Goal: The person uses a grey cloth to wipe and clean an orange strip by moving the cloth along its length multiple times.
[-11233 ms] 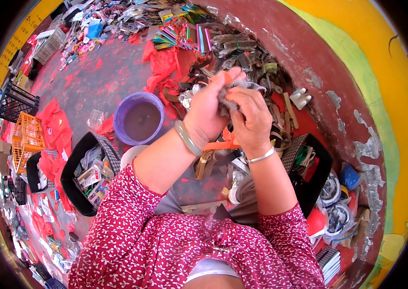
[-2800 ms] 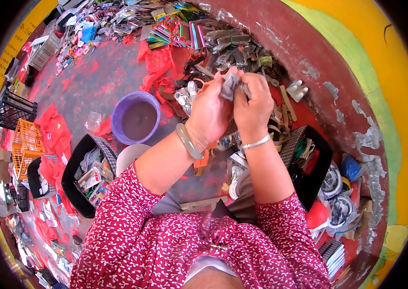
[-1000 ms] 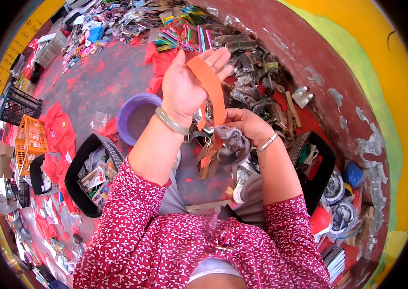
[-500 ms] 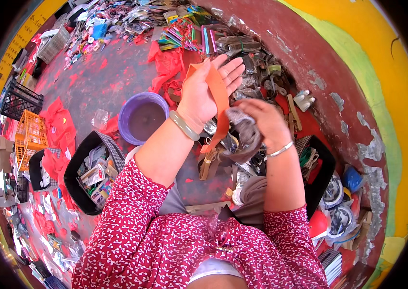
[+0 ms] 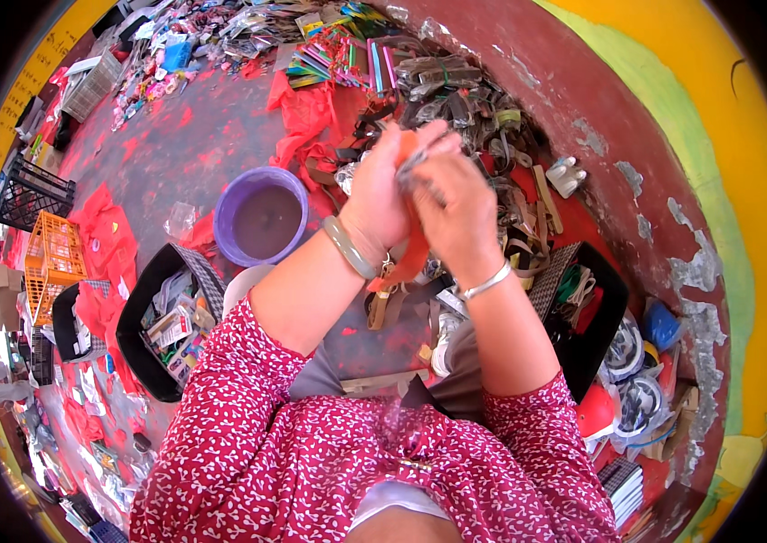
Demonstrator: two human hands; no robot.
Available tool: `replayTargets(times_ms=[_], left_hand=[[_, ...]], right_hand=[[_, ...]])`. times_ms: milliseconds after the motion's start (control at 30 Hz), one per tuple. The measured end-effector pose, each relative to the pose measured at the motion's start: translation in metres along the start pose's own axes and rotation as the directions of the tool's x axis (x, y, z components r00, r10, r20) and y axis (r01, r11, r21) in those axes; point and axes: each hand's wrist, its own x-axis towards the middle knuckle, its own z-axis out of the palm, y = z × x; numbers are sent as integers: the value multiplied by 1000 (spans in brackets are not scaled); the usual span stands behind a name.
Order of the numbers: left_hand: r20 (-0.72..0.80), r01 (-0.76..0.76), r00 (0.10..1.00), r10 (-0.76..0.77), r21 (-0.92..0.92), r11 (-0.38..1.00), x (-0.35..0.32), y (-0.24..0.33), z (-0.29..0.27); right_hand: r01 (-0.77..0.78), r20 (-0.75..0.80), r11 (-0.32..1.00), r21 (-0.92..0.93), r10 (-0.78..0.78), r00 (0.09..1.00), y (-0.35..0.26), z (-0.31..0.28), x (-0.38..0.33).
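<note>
head view: left hand [image 5: 381,195] and right hand [image 5: 456,213] were closed together on an orange strap [image 5: 412,258], held right of the purple bucket [image 5: 261,215]. the strap hung limp below them; judged light, soft, best gripped near its end.

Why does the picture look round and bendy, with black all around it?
Head view: a fisheye lens bends the yellow wall near the rim and leaves black corners; bright daylight, sharp in the middle, where both hands, left hand and right hand, hold an orange strap.
</note>
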Motion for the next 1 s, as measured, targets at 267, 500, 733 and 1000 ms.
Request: replayTargets(times_ms=[267, 500, 733, 1000], left_hand=[[29, 105, 994, -104, -21, 994, -6, -11, 9], [-16, -24, 1000, 25, 43, 999, -3, 7, 11], [-67, 31, 997, -34, -43, 999, -2, -4, 0], [-73, 56, 996, -57, -12, 998, -3, -16, 6]], right_hand=[[39, -150, 989, -146, -61, 987, 5, 5, -3], [1, -49, 991, -134, -7, 999, -3, 7, -14], [86, -62, 985, -147, -96, 993, 10, 5, -7], [-68, -91, 979, -193, 52, 995, 7, 1, 0]])
